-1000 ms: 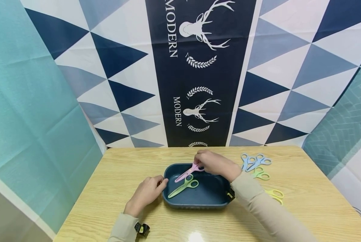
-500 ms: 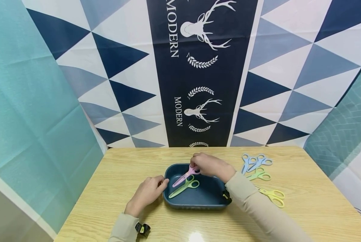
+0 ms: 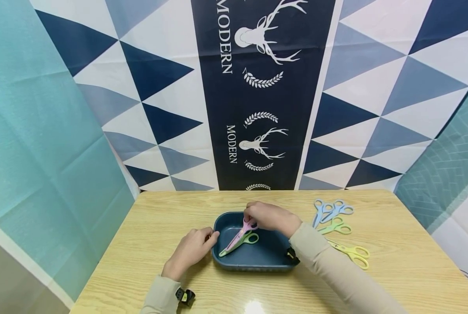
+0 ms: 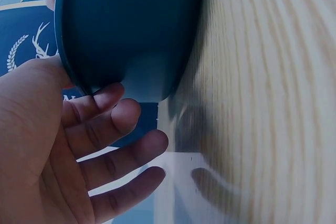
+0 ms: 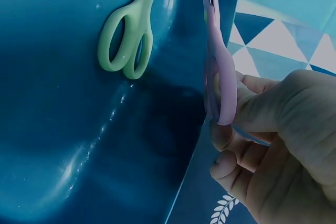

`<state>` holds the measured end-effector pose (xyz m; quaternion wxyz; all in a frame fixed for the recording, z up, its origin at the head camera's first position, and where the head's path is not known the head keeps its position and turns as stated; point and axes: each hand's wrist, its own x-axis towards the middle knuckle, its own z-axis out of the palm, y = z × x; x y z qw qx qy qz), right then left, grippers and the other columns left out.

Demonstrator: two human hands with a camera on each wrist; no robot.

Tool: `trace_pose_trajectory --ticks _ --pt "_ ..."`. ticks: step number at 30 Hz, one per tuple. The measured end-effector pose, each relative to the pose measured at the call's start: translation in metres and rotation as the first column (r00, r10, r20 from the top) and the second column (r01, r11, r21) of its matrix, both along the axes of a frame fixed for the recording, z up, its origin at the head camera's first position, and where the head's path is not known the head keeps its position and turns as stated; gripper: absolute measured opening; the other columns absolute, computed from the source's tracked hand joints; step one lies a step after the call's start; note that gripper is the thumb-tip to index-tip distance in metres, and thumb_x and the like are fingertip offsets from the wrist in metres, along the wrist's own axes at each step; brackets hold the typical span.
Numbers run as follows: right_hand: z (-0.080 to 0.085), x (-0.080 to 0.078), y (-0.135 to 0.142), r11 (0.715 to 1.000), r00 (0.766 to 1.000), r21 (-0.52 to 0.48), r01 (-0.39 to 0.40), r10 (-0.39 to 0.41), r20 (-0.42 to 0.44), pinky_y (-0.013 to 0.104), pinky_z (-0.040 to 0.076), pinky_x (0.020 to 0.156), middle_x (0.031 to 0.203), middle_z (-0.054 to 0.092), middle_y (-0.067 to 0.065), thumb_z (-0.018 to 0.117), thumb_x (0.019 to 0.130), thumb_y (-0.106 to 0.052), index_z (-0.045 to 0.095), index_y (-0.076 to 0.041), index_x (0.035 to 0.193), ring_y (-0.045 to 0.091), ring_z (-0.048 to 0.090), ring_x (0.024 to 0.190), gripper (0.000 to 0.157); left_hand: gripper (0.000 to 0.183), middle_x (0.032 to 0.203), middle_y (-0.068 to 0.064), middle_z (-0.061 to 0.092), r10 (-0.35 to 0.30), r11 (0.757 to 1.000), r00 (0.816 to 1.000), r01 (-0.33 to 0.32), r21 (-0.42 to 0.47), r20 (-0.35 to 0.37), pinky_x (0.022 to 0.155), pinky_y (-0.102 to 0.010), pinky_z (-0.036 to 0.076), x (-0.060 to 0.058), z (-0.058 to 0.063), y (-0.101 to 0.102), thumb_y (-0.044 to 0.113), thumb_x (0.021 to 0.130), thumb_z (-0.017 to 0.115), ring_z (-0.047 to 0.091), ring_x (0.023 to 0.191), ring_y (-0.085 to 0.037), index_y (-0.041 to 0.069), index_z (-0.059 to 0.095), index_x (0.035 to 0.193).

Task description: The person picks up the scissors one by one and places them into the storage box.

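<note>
A dark blue rectangular basin [image 3: 273, 264] stands on the table. My left hand [image 3: 191, 247] pinches its left rim, thumb over the edge and forefinger against the outer wall; the other fingers [image 4: 142, 148] hang free. Over the basin's far left part, my right hand [image 3: 271, 216] pinches pink scissors [image 3: 239, 235] by the handle. Their blades point down to the left. Green scissors [image 3: 251, 238] lie in the basin, partly covered by the pink pair in the head view. In the right wrist view the pink scissors [image 5: 223, 80] stand apart from the green scissors [image 5: 126, 43].
Right of the basin lie two light blue scissors [image 3: 332, 211], light green scissors [image 3: 337, 226] and yellow scissors [image 3: 353, 251] on the wooden table [image 3: 140, 261]. A patterned cloth [image 3: 257, 96] hangs behind the table's far edge.
My right hand has moved slightly left and nearer with the pink scissors, whose blades now cross over the green pair. The left hand keeps its place on the rim.
</note>
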<state>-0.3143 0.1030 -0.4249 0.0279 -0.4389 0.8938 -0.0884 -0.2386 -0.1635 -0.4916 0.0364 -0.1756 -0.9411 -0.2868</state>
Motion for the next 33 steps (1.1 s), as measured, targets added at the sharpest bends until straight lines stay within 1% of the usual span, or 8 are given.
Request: trace_pose_trajectory --ticks 6,9,14,16,21,27,30,33 --pt "-0.003 -0.002 -0.005 1.0 0.998 0.014 -0.009 0.008 0.065 0.025 0.053 0.075 0.09 0.067 0.001 0.074 0.087 0.007 0.075 -0.009 0.093 0.01 0.058 0.078 0.017 0.039 0.057 0.011 0.044 0.001 1.0 1.0 -0.001 0.004 -0.003 0.048 -0.022 0.033 -0.001 -0.001 -0.001 0.043 0.108 0.05 0.04 0.046 -0.003 0.023 0.053 0.074" --pt "-0.005 -0.002 -0.007 1.0 0.996 0.014 -0.018 0.017 0.091 0.024 0.053 0.074 0.091 0.067 0.0 0.075 0.085 0.009 0.076 -0.009 0.093 0.009 0.058 0.077 0.02 0.039 0.057 0.011 0.044 0.004 1.0 1.0 -0.004 0.001 -0.003 0.048 -0.022 0.033 -0.002 -0.001 -0.001 0.043 0.108 0.05 0.041 0.047 -0.003 0.023 0.053 0.074" --pt "-0.01 -0.004 -0.008 0.999 0.991 0.021 -0.042 0.039 0.127 0.02 0.05 0.069 0.09 0.067 -0.001 0.075 0.089 0.004 0.077 -0.01 0.092 0.006 0.054 0.075 0.014 0.039 0.057 0.011 0.044 0.0 1.0 1.0 0.0 0.002 -0.003 0.048 -0.022 0.034 -0.002 -0.002 -0.001 0.043 0.108 0.05 0.041 0.046 -0.003 0.023 0.053 0.075" --pt "-0.012 -0.005 -0.008 0.998 0.991 0.028 -0.059 0.056 0.126 0.019 0.049 0.069 0.091 0.067 -0.001 0.074 0.09 0.002 0.077 -0.011 0.092 0.006 0.054 0.075 0.014 0.04 0.057 0.011 0.044 -0.001 1.0 1.0 0.001 0.003 -0.001 0.048 -0.022 0.034 -0.002 -0.002 -0.001 0.044 0.108 0.049 0.041 0.046 -0.003 0.023 0.053 0.075" --pt "-0.013 -0.004 -0.008 0.993 0.987 0.018 -0.113 0.11 0.116 0.019 0.051 0.072 0.091 0.068 0.0 0.073 0.09 0.005 0.078 -0.01 0.093 0.006 0.059 0.079 0.016 0.04 0.056 0.011 0.045 -0.001 1.0 1.0 0.001 0.004 0.007 0.047 -0.022 0.034 -0.001 -0.001 0.0 0.045 0.108 0.049 0.041 0.046 -0.004 0.023 0.053 0.075" --pt "-0.015 -0.002 -0.008 0.993 0.984 0.016 -0.118 0.115 0.137 0.02 0.053 0.074 0.091 0.068 -0.001 0.072 0.086 0.011 0.079 -0.009 0.095 0.007 0.061 0.082 0.023 0.04 0.057 0.011 0.044 -0.001 1.0 1.0 0.001 -0.003 0.004 0.047 -0.022 0.033 -0.001 -0.001 0.0 0.044 0.108 0.049 0.04 0.046 -0.003 0.023 0.053 0.075" --pt "-0.018 -0.002 -0.008 0.992 0.984 0.01 -0.127 0.125 0.129 0.019 0.053 0.075 0.092 0.069 -0.001 0.073 0.085 0.011 0.079 -0.01 0.096 0.006 0.061 0.083 0.024 0.039 0.056 0.011 0.045 -0.003 1.0 1.0 0.003 -0.002 0.008 0.047 -0.022 0.034 -0.001 -0.001 0.0 0.044 0.109 0.048 0.041 0.046 -0.003 0.023 0.054 0.076" --pt "-0.021 -0.003 -0.009 0.988 0.982 -0.003 -0.156 0.155 0.107 0.019 0.053 0.075 0.092 0.069 -0.001 0.075 0.085 0.009 0.079 -0.009 0.095 0.005 0.061 0.082 0.021 0.039 0.056 0.01 0.045 0.0 1.0 1.0 0.0 -0.007 0.015 0.047 -0.022 0.034 -0.001 -0.001 0.0 0.043 0.108 0.049 0.042 0.046 -0.004 0.023 0.054 0.076"
